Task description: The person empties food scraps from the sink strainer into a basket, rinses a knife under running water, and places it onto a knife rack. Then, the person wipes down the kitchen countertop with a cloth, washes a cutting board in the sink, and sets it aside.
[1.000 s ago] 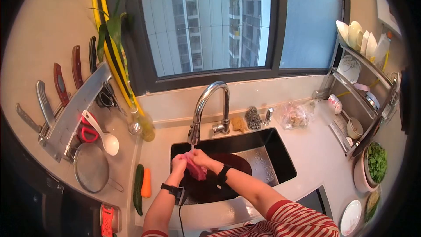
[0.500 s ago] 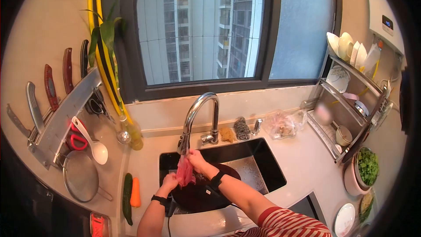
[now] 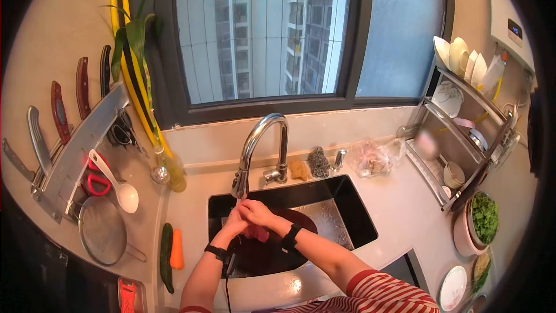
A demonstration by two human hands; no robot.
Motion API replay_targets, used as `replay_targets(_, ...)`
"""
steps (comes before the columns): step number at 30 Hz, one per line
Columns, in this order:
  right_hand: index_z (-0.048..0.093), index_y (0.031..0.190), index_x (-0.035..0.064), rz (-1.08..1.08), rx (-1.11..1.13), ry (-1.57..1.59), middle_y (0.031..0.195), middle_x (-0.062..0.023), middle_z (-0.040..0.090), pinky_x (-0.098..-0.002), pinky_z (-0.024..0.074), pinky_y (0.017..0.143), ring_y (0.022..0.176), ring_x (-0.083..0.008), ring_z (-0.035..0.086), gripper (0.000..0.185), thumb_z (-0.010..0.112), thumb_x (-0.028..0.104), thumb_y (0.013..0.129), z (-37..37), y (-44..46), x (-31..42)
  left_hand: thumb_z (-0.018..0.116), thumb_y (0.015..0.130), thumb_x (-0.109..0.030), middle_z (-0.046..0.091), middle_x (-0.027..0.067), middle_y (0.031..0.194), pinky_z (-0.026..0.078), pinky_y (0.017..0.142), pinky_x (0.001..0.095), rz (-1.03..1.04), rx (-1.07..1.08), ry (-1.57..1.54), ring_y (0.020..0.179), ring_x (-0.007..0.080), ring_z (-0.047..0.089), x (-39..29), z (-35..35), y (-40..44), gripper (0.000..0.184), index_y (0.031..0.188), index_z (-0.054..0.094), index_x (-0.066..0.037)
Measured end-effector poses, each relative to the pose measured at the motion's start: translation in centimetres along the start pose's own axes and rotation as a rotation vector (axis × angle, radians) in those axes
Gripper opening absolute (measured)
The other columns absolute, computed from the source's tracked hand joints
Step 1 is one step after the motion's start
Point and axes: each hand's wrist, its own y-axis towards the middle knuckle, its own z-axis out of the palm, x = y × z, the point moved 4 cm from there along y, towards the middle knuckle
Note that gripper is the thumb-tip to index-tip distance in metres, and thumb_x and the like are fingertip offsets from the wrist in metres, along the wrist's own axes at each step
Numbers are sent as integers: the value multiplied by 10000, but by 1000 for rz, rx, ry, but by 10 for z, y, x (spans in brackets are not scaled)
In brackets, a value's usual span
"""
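Note:
Under the running chrome faucet (image 3: pixel 260 127), my left hand (image 3: pixel 233 223) and my right hand (image 3: pixel 256 212) are closed and pressed together. A piece of red raw meat (image 3: pixel 256 233) hangs below them, gripped between the fingers; its upper part is hidden by the hands. Beneath the meat, a dark, round, flat thing (image 3: pixel 275 261) fills the left part of the black sink (image 3: pixel 365 229); I cannot make out whether it is a board or a pan. Dark bands circle both wrists.
On the left lie a cucumber (image 3: pixel 167 258) and a carrot (image 3: pixel 177 249), below a knife rack (image 3: pixel 87 139) with a strainer (image 3: pixel 103 230). Behind the sink are a scrubber (image 3: pixel 318 162) and a plastic bag (image 3: pixel 376 159). To the right stand a dish rack (image 3: pixel 463 133), leafy greens (image 3: pixel 485 217) and a white plate (image 3: pixel 453 288).
My hands were apart with the meat stretched between them; now they have come together and bunch it up. The left hand has moved up and right. The view has shifted slightly.

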Motion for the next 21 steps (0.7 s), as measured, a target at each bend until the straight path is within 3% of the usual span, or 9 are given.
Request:
replay_targets(2, 564, 894, 12, 30, 22, -15, 829, -191, 586, -388, 454, 694, 807, -355, 565, 249, 488, 232, 807, 5, 1, -5, 593, 692, 27, 547, 22, 810, 410, 529, 209, 24, 9, -74, 662, 67, 514, 28, -9, 8, 193, 850, 512, -49)
replay_targets(4, 552, 959, 16, 132, -149, 23, 912, -196, 580, -374, 452, 738, 863, -354, 558, 307, 508, 281, 811, -5, -6, 6, 550, 745, 38, 549, 4, 847, 417, 607, 221, -245, -33, -112, 737, 80, 509, 41, -21, 6, 178, 887, 514, -64)
replay_targets(6, 542, 1005, 26, 22, -246, -67, 972, -156, 585, -342, 451, 761, 874, -298, 573, 363, 522, 341, 826, 17, -3, -23, 499, 787, 29, 535, 0, 854, 421, 621, 222, -163, -69, -174, 743, 85, 509, 22, -21, -1, 125, 869, 518, -64)
replay_targets(8, 550, 988, 39, 131, 10, 594, 901, -83, 588, -301, 453, 722, 806, -210, 569, 373, 519, 381, 841, 38, -2, -31, 487, 818, -10, 532, 6, 836, 433, 658, 239, -149, -149, -392, 763, 100, 522, 26, -26, -3, 90, 888, 508, -62)
replay_targets(10, 558, 1009, 61, 373, 119, 790, 823, -20, 572, -250, 445, 679, 744, -118, 537, 367, 533, 386, 841, 36, -14, -18, 477, 830, -29, 534, 14, 843, 440, 682, 253, -155, -220, -539, 783, 114, 529, 11, -26, -7, 84, 902, 502, -63)
replay_targets(12, 570, 1000, 76, 443, 344, 728, 772, -16, 581, -233, 441, 608, 673, -106, 540, 330, 565, 357, 827, 46, -21, -18, 468, 843, -47, 537, 22, 849, 446, 705, 267, -154, -294, -689, 803, 129, 537, -4, -30, -6, 81, 917, 496, -64)
replay_targets(16, 557, 841, 45, 290, 346, 661, 680, -17, 571, -248, 418, 483, 507, -109, 498, 229, 622, 258, 785, 53, -27, -35, 461, 843, -61, 543, 43, 876, 452, 748, 303, -70, -336, -814, 825, 162, 544, -8, -44, -8, 107, 946, 487, -54)
replay_targets(18, 558, 835, 39, 412, 303, 642, 677, -26, 573, -251, 423, 490, 529, -106, 508, 189, 618, 205, 767, 38, -31, -37, 462, 829, -49, 551, 59, 911, 459, 753, 312, -126, -469, -810, 862, 171, 549, 0, -53, -16, 169, 995, 488, -31)
replay_targets(21, 564, 840, 25, 532, 212, 755, 676, -45, 579, -258, 433, 506, 595, -107, 533, 150, 603, 122, 733, 26, -24, -30, 439, 844, -101, 570, 93, 970, 463, 778, 338, -283, -357, -658, 893, 204, 564, 62, -56, -22, 210, 1024, 505, -13)
